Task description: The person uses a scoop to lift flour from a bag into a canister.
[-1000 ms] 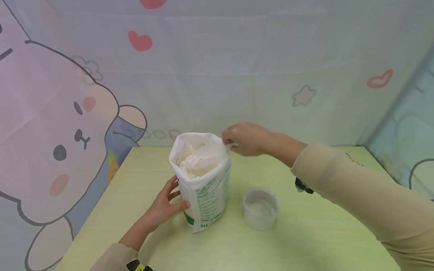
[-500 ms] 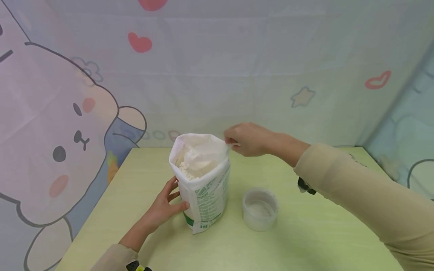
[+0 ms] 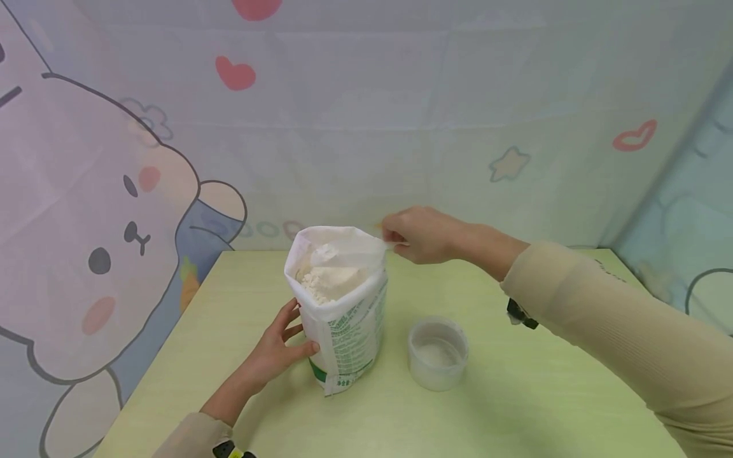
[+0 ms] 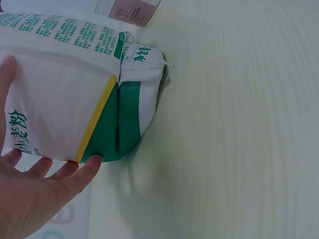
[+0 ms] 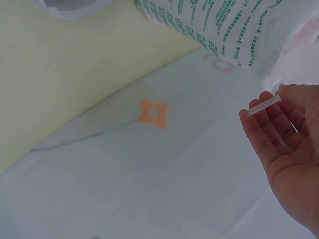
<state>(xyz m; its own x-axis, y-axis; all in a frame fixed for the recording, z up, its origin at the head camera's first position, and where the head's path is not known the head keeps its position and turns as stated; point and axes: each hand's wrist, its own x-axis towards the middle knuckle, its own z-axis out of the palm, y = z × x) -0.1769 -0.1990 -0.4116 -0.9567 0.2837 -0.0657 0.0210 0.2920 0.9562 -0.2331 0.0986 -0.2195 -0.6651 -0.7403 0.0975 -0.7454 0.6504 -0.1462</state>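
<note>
The tall white sack with green printing point(image 3: 356, 337) stands upright on the pale yellow-green worktop point(image 3: 532, 401), its mouth open and clumpy off-white powder point(image 3: 328, 283) showing inside. On its left side the person's left hand point(image 3: 279, 353) steadies it, thumb on the front face, fingers spread and bent round the flank. At the sack's upper right rim, the right hand point(image 3: 424, 235) pinches a slim, whitish translucent plastic handle point(image 5: 264, 105) between thumb and fingertips. The handle points leftward into the sack's mouth, where a pale, glossy scoop-like end point(image 3: 324, 254) lies over the powder; I can't make out its full outline from here.

What matters most, I'd say, is the round translucent plastic tub point(image 3: 438, 369). It sits just beside the sack's right side, apart from it, below the right hand and closer to the person. The right hand is the nearer one; the sack stands between the tub and the left hand.
</note>
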